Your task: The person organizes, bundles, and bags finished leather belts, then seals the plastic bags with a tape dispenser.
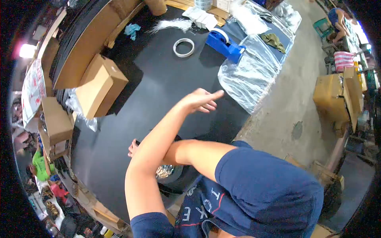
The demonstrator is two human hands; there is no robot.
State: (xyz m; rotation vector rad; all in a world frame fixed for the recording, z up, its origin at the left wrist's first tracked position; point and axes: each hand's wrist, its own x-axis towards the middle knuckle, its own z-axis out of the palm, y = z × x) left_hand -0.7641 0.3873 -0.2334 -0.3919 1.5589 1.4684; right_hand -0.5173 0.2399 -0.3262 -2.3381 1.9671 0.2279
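My forearms cross over the black tabletop (pixel 131 107), the left one on top. My left hand (pixel 202 101) reaches out past the crossing, thumb stretched out and fingers loosely bent, with nothing in it. It is nearest to the clear plastic sheet (pixel 248 75). My right hand (pixel 133 148) comes out on the left from under the left forearm, mostly hidden. Its fingers are curled at a small dark thing that I cannot make out. Below the crossing, shiny metallic pieces (pixel 165 171) show close to my shirt, partly covered by my arms.
A blue tape dispenser (pixel 225 45), a tape roll (pixel 183 47) and white small boxes (pixel 202 18) lie at the far side. A cardboard box (pixel 102 85) stands at left. A large carton (pixel 333 97) sits across the aisle floor (pixel 283 115). Other people work in the background.
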